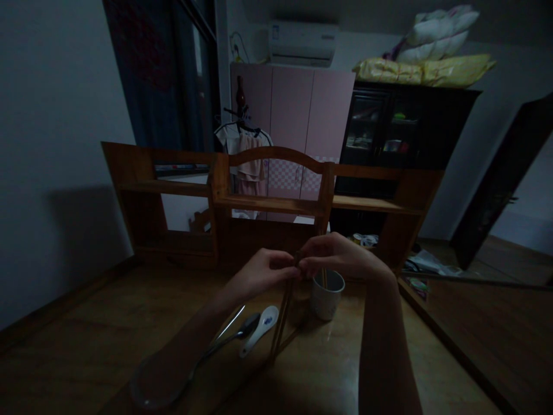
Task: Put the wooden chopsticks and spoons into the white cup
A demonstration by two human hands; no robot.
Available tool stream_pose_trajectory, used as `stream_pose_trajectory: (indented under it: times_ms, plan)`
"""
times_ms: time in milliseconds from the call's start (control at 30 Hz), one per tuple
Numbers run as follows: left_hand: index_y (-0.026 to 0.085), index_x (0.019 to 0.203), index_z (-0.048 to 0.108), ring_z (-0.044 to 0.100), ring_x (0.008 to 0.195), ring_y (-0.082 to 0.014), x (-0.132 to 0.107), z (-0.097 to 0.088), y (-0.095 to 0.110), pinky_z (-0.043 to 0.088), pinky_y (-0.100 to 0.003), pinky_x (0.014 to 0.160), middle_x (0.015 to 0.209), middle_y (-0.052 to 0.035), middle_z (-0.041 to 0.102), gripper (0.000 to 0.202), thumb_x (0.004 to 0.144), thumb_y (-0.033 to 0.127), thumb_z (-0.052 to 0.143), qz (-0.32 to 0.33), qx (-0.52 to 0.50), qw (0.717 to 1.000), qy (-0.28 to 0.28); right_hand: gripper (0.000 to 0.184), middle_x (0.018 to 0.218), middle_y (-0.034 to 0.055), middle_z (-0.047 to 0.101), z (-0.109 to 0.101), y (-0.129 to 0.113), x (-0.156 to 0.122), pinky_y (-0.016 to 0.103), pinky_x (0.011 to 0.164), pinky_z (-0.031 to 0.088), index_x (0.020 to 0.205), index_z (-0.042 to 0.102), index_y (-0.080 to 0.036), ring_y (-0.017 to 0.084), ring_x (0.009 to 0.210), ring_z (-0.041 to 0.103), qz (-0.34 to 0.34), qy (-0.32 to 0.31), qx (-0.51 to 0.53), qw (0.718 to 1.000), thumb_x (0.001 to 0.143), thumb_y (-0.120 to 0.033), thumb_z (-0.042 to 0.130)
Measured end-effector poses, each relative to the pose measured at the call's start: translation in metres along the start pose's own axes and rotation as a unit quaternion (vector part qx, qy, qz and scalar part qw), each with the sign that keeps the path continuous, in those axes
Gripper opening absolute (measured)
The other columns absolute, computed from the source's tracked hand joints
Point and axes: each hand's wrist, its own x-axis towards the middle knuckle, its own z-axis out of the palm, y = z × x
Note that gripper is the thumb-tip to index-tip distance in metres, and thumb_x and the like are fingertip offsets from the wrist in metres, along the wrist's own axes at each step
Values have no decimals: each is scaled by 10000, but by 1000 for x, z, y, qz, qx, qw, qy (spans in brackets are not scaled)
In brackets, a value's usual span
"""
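Near the middle of the view, my left hand and my right hand meet, fingertips pinched together at the top of a pair of wooden chopsticks. The chopsticks slant down, with their lower ends at the tabletop. Just behind and below my right hand stands a light-coloured cup with other chopsticks upright in it. A white porcelain spoon with a blue mark lies to the left of the held pair. Beside it are a metal spoon and a thin shiny rod, partly hidden by my left forearm.
The wooden desktop carries a shelf unit along its back edge. A raised rim runs down the right side. Beyond are a pink wardrobe, a dark cabinet and hanging clothes. The room is dim.
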Motion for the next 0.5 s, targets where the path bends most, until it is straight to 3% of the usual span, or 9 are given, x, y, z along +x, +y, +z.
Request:
stream_pose_trajectory:
  times_ms: [167,300,500]
  plan:
    - [148,995,715,656,878,-214,3,3,2,510,-255,743,926,-51,726,334,780,402,680,34,-49,990,127,232,861,55,681,10,-6,10,280,702,533,958,644,-144,207,813,664,-65,99,-8,993,840,-334,706]
    - [156,1041,714,661,895,-223,8,7,-10,529,-258,743,951,-50,732,381,765,417,696,73,-50,972,217,242,868,46,677,14,1,24,292,739,519,958,662,-159,205,828,651,-110,168,-53,978,832,-358,718]
    - [161,1077,707,656,928,-230,22,11,-42,527,-290,793,1000,-60,724,374,793,402,667,89,-59,969,224,253,823,44,678,10,31,42,280,688,506,927,680,-155,202,770,645,-105,182,-104,972,828,-385,718]
